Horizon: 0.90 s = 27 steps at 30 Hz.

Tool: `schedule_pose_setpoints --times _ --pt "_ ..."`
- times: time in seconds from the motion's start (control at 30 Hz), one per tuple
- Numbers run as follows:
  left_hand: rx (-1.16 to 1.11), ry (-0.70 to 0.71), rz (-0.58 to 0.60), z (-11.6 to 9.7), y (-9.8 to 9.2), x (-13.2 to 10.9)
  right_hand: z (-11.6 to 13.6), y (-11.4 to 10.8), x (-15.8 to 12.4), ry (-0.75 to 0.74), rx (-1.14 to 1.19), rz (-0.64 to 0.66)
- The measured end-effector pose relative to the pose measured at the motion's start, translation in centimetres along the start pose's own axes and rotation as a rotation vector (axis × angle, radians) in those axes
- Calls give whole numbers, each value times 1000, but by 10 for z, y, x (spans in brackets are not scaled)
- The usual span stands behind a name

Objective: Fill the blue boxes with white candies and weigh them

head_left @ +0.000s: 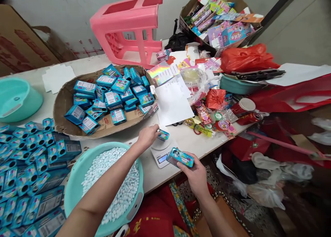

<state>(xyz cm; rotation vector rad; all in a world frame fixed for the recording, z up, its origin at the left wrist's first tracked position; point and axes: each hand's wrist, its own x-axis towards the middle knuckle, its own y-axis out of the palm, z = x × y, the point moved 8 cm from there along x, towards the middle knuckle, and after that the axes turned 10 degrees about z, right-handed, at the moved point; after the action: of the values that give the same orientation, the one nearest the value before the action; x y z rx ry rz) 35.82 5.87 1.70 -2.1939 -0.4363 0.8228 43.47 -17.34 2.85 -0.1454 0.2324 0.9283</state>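
Note:
My left hand [148, 136] reaches across a teal basin [138, 195] of small white and pale blue candies [113, 175]. Its fingers pinch the end of a small blue candy box [163, 135] above the round plate of a white digital scale [156, 157]. Whether this box rests on the plate I cannot tell. In my right hand [196, 175] is another blue candy box [180, 157], gripped at its right end. A round hole shows at its other end, which partly covers the scale's display.
A cut-down cardboard box [108, 128] of blue candy boxes stands behind the basin. Rows of holed boxes [31, 161] stand at the left, near another teal basin [20, 102]. A pink stool [124, 27], papers [173, 102] and a can [249, 119] are farther back and right.

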Motion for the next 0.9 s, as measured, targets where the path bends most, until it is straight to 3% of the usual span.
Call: schedule_pose_setpoints --times 0.1,0.17,0.23,0.33,0.4,0.47,0.6,0.7,0.8,0.9 --pt "14 -36 -26 5 2 3 -7 -11 4 11 17 -33" --pt "-117 -24 -64 9 0 4 -10 -15 5 16 29 -54" --pt "-411 5 -71 15 0 3 -11 -19 5 13 27 -80" --pt "-1038 10 -10 29 7 -8 -10 -25 3 8 15 -131" --pt "-1367 5 46 38 11 -25 -9 -30 1 5 7 -162" --pt "-1551 13 63 49 9 -48 -8 -35 0 -7 7 -192" --pt "-1663 -92 -31 89 9 -96 -11 -42 -3 -19 31 -248" --pt "-1641 -209 -68 113 17 -118 -13 -42 -5 -18 56 -255" --pt "-1555 -232 -41 118 21 -123 -14 -39 -8 -16 63 -244" --pt "-1438 -167 28 102 23 -113 -16 -37 -11 -5 44 -234"
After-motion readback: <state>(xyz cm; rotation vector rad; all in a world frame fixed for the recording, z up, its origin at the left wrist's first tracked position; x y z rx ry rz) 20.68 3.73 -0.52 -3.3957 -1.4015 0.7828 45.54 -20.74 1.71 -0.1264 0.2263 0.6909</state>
